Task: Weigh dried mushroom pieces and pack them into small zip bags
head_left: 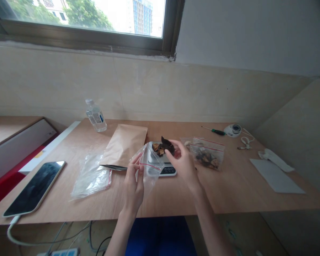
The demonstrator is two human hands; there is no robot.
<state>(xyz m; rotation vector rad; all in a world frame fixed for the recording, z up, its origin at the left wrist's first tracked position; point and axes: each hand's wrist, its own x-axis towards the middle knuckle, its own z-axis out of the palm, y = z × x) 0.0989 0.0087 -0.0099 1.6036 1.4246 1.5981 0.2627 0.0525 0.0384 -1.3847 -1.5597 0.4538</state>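
My left hand (134,181) pinches a clear zip bag (152,167) with a red seal line, held at a tilt in front of a small white digital scale (168,171). My right hand (183,160) is closed around dark, dried, curled pieces (167,144) just over the scale's pan. Beside them, brown dried slices (158,149) show on the pan; whether the dark pieces still touch it I cannot tell. To the right of my right hand lies a filled zip bag (208,158) of similar dried pieces, overlapping another bag behind it.
A kraft paper pouch (126,142) and empty clear bags (92,177) lie left of the scale. Farther left are a water bottle (96,117) and a charging phone (34,188). A screwdriver (214,131), small camera (233,130) and white sheet (276,176) are at right.
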